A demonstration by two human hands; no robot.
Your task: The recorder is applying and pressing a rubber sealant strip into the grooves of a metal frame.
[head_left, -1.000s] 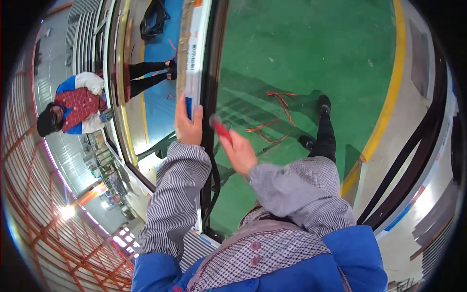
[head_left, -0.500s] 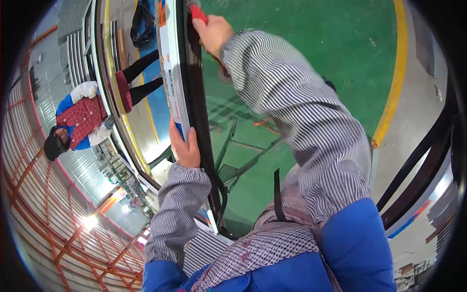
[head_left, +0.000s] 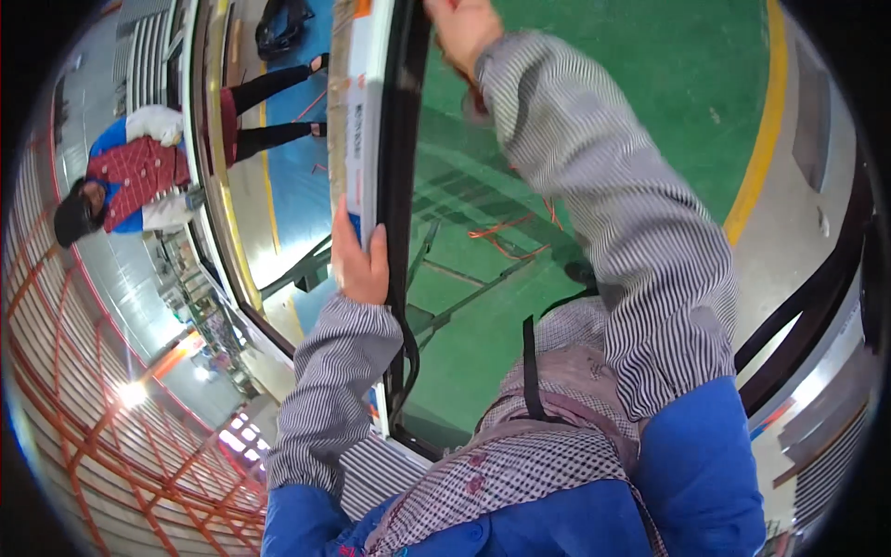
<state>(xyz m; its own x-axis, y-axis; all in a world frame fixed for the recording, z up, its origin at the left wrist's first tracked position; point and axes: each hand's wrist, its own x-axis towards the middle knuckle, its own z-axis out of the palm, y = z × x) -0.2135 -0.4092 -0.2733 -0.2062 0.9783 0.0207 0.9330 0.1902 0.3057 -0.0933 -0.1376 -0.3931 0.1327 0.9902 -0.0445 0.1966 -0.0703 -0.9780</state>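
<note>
At the far left we see one co-worker (head_left: 139,172) in a dark cap, a red checked garment and white-and-blue sleeves. Next comes the blue floor strip (head_left: 295,190), with one black bag (head_left: 283,30), crumpled, towards its far end; what the bag contains, we cannot tell. Beyond that runs one long dark frame (head_left: 401,139), with one pale printed strip (head_left: 365,121) along its left edge. Our left hand (head_left: 362,265) is clasped about this strip, fingers on its left side and thumb on its right, nearer the frame's near corner than our other hand. Our right hand (head_left: 467,32) is farther up, beside the frame's right edge; its fingers are curled around one red object (head_left: 451,4), mostly hidden and cut off by the top of the view. To the right spreads the green floor (head_left: 603,46), where thin red straps (head_left: 501,228) lie tangled, too overlapped to count. One yellow line (head_left: 766,139) marks its right edge, and past it we see dark bars (head_left: 806,297).
</note>
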